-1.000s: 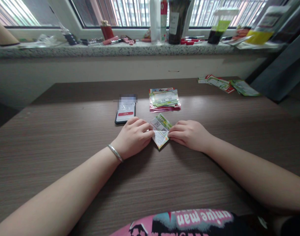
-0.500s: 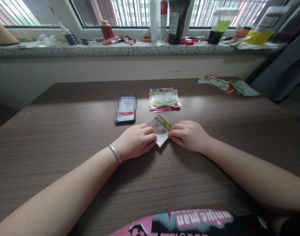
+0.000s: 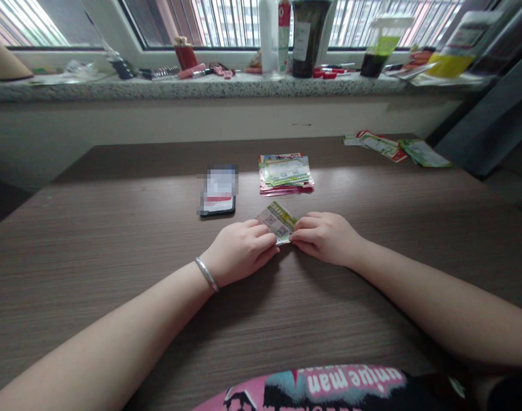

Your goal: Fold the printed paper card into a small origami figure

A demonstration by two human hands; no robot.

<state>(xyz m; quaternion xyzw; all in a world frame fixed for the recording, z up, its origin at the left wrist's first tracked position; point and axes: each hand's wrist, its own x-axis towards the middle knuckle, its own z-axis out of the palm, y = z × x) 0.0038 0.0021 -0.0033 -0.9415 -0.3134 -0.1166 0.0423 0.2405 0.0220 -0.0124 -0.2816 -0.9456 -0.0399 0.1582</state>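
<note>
A printed green-and-white paper leaflet (image 3: 278, 221) with QR codes lies between my two hands on the brown table. Its near corner is folded or bent up, so its lower edge now runs nearly straight. My left hand (image 3: 246, 249), a silver bangle on its wrist, is closed over the leaflet's left lower edge. On the other side my right hand (image 3: 324, 237) pinches the right corner. My fingertips cover parts of both edges. Just beyond the leaflet sits a stack of similar printed papers (image 3: 286, 174).
A phone (image 3: 218, 194) with a blurred screen lies left of the stack. Several printed papers (image 3: 384, 147) are spread at the table's far right. Bottles, including a dark one (image 3: 307, 40), and small items crowd the granite windowsill (image 3: 201, 87) behind the table (image 3: 115, 228).
My left hand has shifted slightly right and nearer the right hand. The leaflet's near corner, which pointed toward me, has gone from view along a fold.
</note>
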